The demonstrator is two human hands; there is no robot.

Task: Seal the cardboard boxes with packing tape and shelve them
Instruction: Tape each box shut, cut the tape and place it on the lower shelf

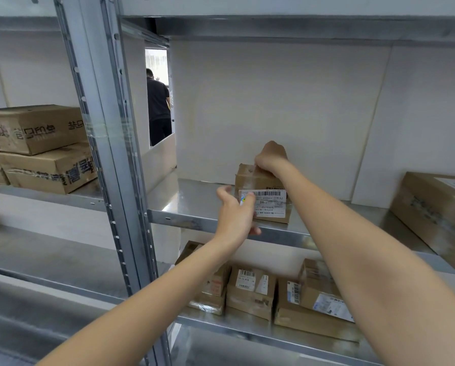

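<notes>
A small taped cardboard box (258, 180) with a white barcode label stands on the metal shelf (194, 202) near its front edge. My right hand (271, 157) grips the box's top far edge, fingers curled over it. At the box's left front side my left hand (234, 212) touches it with relaxed fingers, the thumb lying under the shelf's front lip. No tape roll is in view.
A large box (437, 215) lies at the right on the same shelf. Several labelled boxes (250, 291) sit on the shelf below. Two big printed boxes (39, 149) are stacked in the left bay behind a steel upright (110, 154). A person (157, 107) stands beyond a gap.
</notes>
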